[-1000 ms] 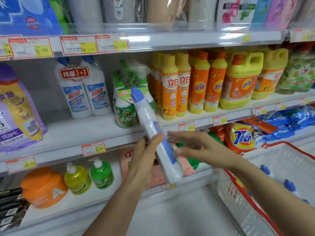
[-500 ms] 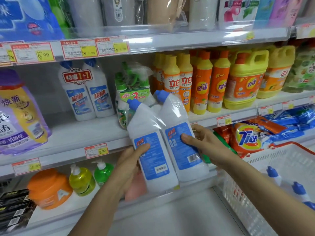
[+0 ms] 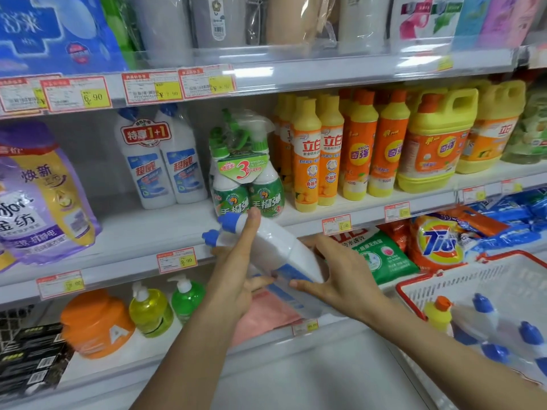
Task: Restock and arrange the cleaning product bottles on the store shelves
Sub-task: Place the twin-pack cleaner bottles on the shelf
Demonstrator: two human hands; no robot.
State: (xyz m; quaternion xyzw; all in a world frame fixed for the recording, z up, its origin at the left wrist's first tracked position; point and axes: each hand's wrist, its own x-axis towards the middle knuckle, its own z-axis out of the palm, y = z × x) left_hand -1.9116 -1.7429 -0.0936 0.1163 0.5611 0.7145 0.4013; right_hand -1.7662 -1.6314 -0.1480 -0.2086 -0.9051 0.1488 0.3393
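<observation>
A shrink-wrapped twin pack of white bottles with blue caps (image 3: 281,255) is held tilted, caps pointing left, in front of the middle shelf edge (image 3: 124,261). My left hand (image 3: 236,270) holds it from the left, fingers stretched along the necks and thumb underneath. My right hand (image 3: 340,270) grips the lower body from the right. A matching twin pack (image 3: 162,161) with a red "1+1" tag stands upright at the back of the middle shelf, with free shelf room in front of it.
A green spray-bottle pack (image 3: 248,179) and several yellow-orange detergent bottles (image 3: 331,149) stand right of the gap. A purple refill bag (image 3: 41,193) sits at the left. A red-rimmed white basket (image 3: 444,279) at lower right holds more blue-capped bottles (image 3: 503,335).
The twin pack has swung from upright with labels facing me to tilted on its side, caps pointing left, lower in front of the shelf edge. Both hands shifted their hold on it.
</observation>
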